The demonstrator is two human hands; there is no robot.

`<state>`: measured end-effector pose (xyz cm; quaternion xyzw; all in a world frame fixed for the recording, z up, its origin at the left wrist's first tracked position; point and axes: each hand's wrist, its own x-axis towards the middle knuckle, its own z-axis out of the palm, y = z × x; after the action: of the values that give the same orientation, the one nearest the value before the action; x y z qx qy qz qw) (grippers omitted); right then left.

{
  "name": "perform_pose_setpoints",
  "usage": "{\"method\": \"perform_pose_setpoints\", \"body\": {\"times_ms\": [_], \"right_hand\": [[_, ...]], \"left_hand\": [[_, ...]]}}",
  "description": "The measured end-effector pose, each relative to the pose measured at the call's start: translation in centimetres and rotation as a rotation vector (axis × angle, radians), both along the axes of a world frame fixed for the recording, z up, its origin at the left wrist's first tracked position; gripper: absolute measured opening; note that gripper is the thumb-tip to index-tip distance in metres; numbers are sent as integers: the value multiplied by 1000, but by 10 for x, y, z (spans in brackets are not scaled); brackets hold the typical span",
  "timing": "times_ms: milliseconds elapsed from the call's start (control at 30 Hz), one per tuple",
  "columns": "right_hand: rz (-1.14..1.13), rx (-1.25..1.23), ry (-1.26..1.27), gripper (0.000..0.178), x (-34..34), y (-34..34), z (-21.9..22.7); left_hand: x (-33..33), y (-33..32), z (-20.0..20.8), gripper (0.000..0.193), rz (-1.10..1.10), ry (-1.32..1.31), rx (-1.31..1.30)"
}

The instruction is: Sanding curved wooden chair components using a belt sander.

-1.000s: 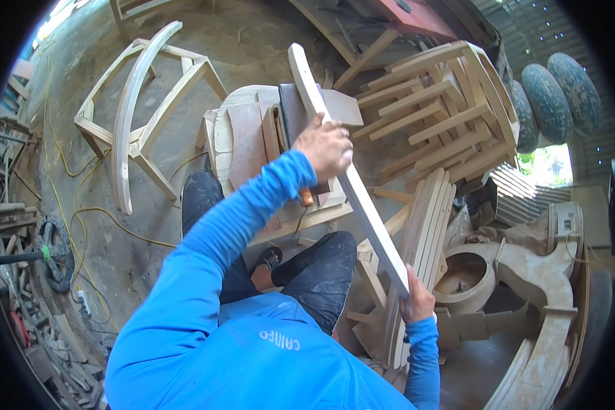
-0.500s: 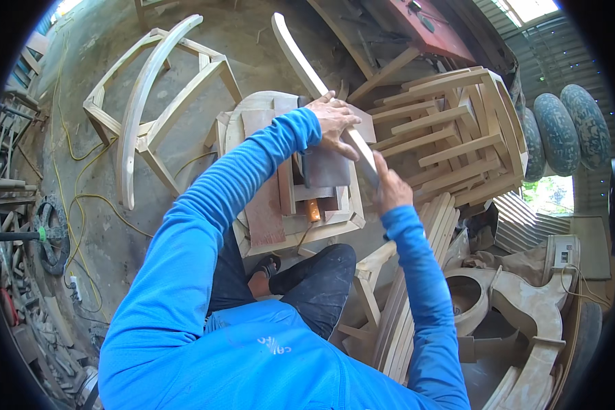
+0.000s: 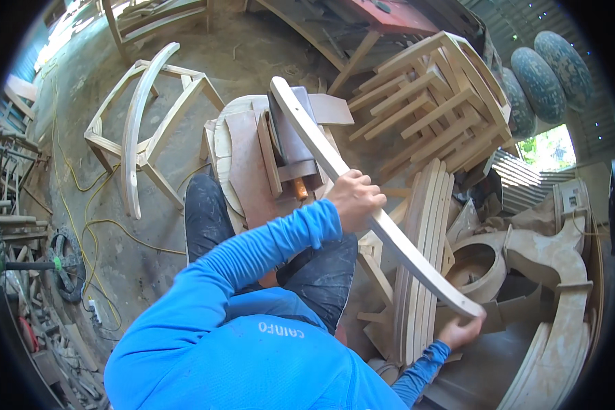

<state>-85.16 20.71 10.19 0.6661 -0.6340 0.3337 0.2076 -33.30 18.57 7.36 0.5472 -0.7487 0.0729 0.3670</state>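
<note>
A long, curved, pale wooden slat (image 3: 417, 256) slants across the space before me, its far end over a grey belt sander (image 3: 299, 143) set in a wooden stand. My left hand (image 3: 355, 199) is wrapped round the slat near its middle. At its near right end, my right hand (image 3: 461, 331) grips the tip with fingers partly hidden behind the wood. An orange part (image 3: 300, 189) sticks out below the sander's belt. Flat boards (image 3: 246, 157) lie on the stand to the left of the sander.
Left of the stand is a chair frame (image 3: 160, 133) with a curved slat (image 3: 138, 123) across it. Stacked slats (image 3: 422, 273) lie near my right arm. Another wooden frame (image 3: 444, 102) rests at the right, and a yellow cord (image 3: 143, 242) runs along the floor.
The slat has come off the sander's belt, nearer to me and rightward. My left hand moved from its top to a grip round its middle; my right hand slid to its near end.
</note>
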Motion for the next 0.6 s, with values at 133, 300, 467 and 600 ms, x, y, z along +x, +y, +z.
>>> {"method": "perform_pose_setpoints", "body": {"times_ms": [133, 300, 467, 600], "right_hand": [[177, 35, -2005, 63, 15, 38, 49], [582, 115, -2004, 51, 51, 24, 85], [891, 169, -1951, 26, 66, -22, 91], [867, 162, -1909, 32, 144, -38, 110]], "left_hand": [[-43, 14, 12, 31, 0, 83, -18], [-61, 20, 11, 32, -2, 90, -85], [-21, 12, -1, 33, 38, 121, -50], [29, -13, -5, 34, 62, 103, -54]]}}
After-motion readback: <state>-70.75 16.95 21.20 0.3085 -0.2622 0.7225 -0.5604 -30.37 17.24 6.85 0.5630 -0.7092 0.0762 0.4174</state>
